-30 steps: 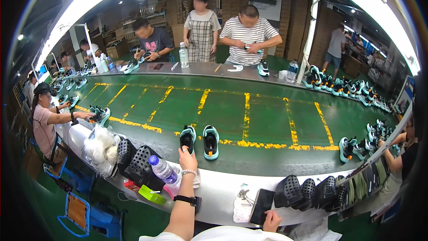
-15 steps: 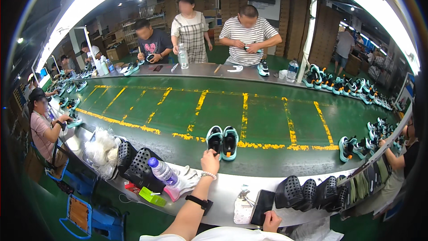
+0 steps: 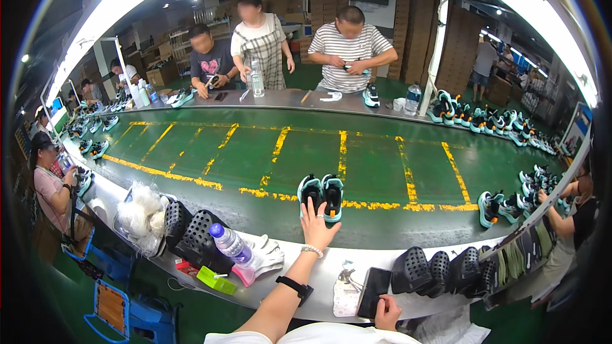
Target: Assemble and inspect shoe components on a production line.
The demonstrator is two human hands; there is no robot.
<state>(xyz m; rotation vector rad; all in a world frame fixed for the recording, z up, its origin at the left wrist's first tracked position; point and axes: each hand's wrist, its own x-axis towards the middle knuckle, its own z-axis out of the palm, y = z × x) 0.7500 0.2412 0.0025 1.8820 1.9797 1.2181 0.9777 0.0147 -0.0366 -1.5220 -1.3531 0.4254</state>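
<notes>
Touching the left hand (image 3: 317, 226): the sneaker pair (image 3: 322, 193).

The left hand (image 3: 317, 226) hides the heels of the paired sneakers (image 3: 322, 194) — the right hand's (image 3: 386, 313) fingers are partly cut off.

My view: a green conveyor belt (image 3: 382, 165) with a steel ledge (image 3: 319, 280) along its near edge

On the belt I see a teal-and-black pair of sneakers (image 3: 322, 194) by the yellow dashed line, another pair (image 3: 494, 207) to the right, and more lined up at both ends. On the ledge lie a clear water bottle (image 3: 229, 242), white gloves (image 3: 268, 251), black perforated shoe lasts (image 3: 191, 236), a second group of lasts (image 3: 440, 271) and a dark phone (image 3: 370, 283).
</notes>
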